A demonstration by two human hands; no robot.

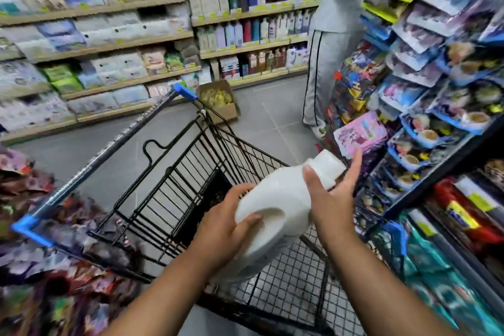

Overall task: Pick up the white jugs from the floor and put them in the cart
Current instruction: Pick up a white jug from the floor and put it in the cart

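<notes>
White plastic fills the middle of our view: one jug, held in the air between both our hands over the black wire cart. It is tilted, with its cap pointing up and to the right and its base towards us, above the mesh bottom of the basket and not touching it.

Our left hand grips the base end, fingers curled over the top edge and the thumb pressed into the handle hollow. Our right hand is spread wide at the neck: the thumb lies across the shoulder of the jug and the fingers reach almost straight past the cap, supporting it rather than clenching.

The cart's handle bar, with blue ends, runs diagonally on the left. Beyond the cart a cardboard box sits on the grey floor. A person in grey trousers stands further along the aisle, between stocked shelves and racks of packets.
</notes>
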